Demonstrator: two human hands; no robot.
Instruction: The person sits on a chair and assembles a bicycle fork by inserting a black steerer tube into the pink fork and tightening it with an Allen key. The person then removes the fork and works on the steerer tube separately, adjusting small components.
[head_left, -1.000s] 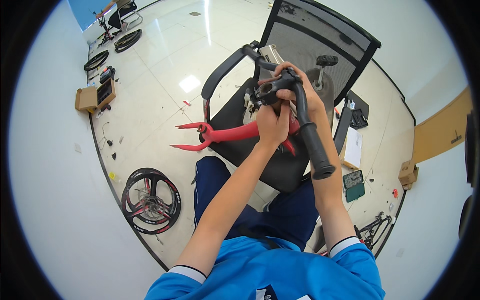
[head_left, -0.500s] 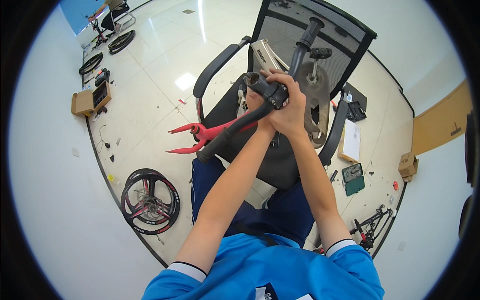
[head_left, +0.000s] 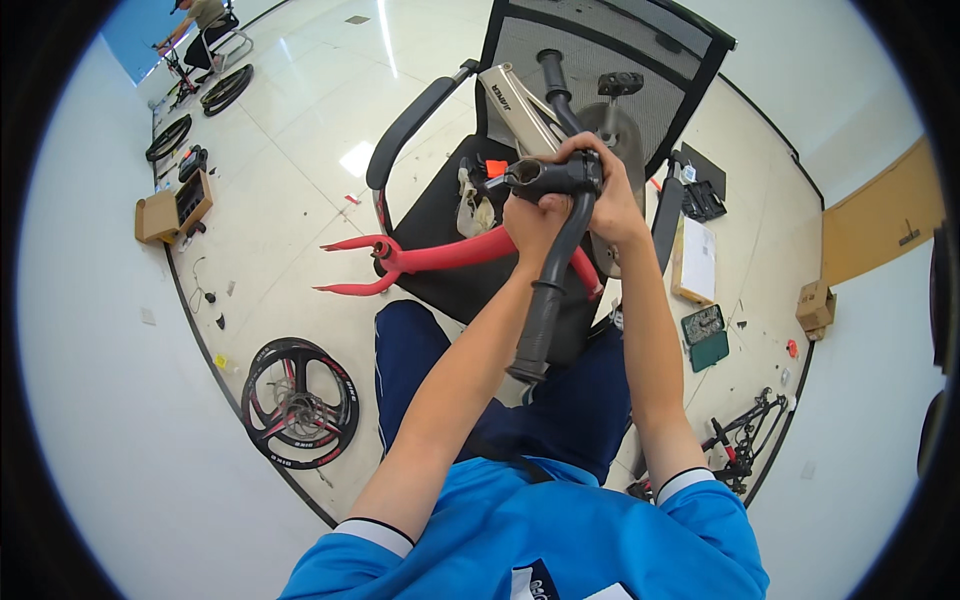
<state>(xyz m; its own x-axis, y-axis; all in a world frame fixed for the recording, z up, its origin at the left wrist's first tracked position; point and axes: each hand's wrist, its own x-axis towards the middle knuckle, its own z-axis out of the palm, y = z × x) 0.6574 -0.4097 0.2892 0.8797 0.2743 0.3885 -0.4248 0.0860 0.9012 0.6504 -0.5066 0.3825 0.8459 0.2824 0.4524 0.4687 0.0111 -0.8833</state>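
In front of me I hold a black bicycle handlebar (head_left: 541, 318) with its stem (head_left: 545, 178) clamped at the middle. My left hand (head_left: 532, 226) is closed on the stem from below, its thumb along the side. Around the bar and clamp curls my right hand (head_left: 616, 200); some of its fingers are hidden. One end of the bar points toward me, the other toward the chair's back. Beneath lies a red fork-ended bicycle part (head_left: 440, 256) across the black office chair (head_left: 420, 222). A silver frame tube (head_left: 518, 110) and crank with pedal (head_left: 620, 84) rest behind it.
White gloves (head_left: 474, 208) and a small orange item (head_left: 496, 168) are on the seat. Spoked wheels (head_left: 300, 403) lie at lower left, an open cardboard box (head_left: 175, 210) at far left. To the right are a green case (head_left: 708, 350) and a black frame (head_left: 742, 445). Another person (head_left: 205, 25) sits far left.
The handlebar has turned, its near grip swinging right and toward me. Both hands turned with it. More of the red part and the gloves now show.
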